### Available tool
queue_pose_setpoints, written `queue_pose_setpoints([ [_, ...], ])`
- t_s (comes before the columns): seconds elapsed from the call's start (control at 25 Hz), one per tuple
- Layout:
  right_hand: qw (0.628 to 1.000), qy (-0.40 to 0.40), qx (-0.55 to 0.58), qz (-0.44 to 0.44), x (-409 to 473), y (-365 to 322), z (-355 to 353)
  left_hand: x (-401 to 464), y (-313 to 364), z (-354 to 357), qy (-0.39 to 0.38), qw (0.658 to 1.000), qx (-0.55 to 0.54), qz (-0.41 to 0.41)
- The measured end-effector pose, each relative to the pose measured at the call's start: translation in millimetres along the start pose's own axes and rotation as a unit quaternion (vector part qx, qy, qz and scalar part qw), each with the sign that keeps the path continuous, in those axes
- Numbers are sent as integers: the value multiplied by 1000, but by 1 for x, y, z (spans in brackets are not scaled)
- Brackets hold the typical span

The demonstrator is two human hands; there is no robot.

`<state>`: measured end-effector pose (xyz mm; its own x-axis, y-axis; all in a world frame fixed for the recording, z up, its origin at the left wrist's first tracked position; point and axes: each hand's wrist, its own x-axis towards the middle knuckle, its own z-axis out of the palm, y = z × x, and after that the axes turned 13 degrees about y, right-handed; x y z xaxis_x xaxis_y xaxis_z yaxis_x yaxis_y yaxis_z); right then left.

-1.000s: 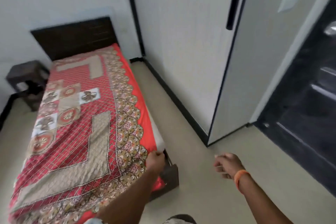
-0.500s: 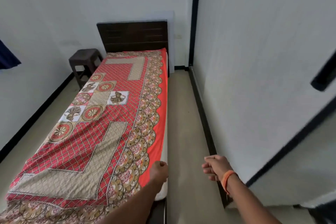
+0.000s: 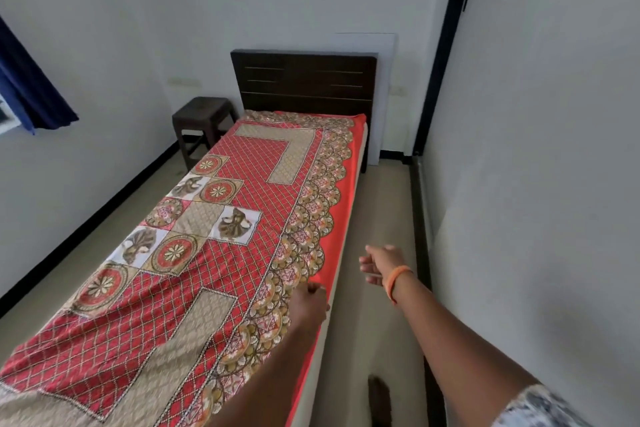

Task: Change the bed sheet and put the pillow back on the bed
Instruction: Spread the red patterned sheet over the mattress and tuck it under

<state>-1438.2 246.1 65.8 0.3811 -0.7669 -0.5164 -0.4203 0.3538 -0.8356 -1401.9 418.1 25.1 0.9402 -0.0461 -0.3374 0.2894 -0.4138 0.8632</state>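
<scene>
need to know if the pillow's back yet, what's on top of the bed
Only the red patterned sheet is spread over the bed, the left hand at its edge. No pillow shows. The mattress top is covered.

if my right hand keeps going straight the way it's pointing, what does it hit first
Nothing near. The right hand points along the floor strip between bed and wall; the white board beside the headboard looks first, though depth is unclear.

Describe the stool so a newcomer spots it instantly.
Start at the bed's dark wooden headboard against the far wall. Just left of it, on the floor beside the red patterned sheet, stands the stool. It is the only small, dark brown, four-legged piece there.
</scene>
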Motion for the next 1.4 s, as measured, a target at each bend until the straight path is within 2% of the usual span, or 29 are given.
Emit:
queue_pose_setpoints([
  [0.16,998,-44,-35,-30,103,-91,34,95,64,63,21,1000,-1,-15],
  [0.32,996,-17,-71,-43,217,-179,51,185,141,126,55,998,39,17],
  [0.4,996,-12,-84,-30,273,-211,68,230,170,156,64,997,42,8],
  [0.52,993,-49,-108,-24,353,-249,107,307,195,196,78,996,43,4],
  [0.68,989,-61,-132,-27,485,-302,179,447,230,260,98,994,45,-9],
  [0.8,983,-60,-176,10,586,-342,232,558,257,313,85,994,59,-45],
  [0.96,973,-48,-225,29,702,-407,285,661,306,373,63,992,37,-101],
  [1.04,964,-40,-261,28,759,-437,308,700,327,399,64,984,13,-165],
  [1.12,955,-41,-294,21,822,-464,333,736,336,428,67,961,-55,-263],
  [1.2,929,-48,-365,-43,885,-480,357,764,341,452,95,925,-107,-353],
  [1.32,822,-94,-525,-199,989,-507,401,820,337,510,163,846,-194,-470],
  [1.4,762,-133,-579,-257,1064,-515,438,859,323,567,223,779,-264,-523],
])
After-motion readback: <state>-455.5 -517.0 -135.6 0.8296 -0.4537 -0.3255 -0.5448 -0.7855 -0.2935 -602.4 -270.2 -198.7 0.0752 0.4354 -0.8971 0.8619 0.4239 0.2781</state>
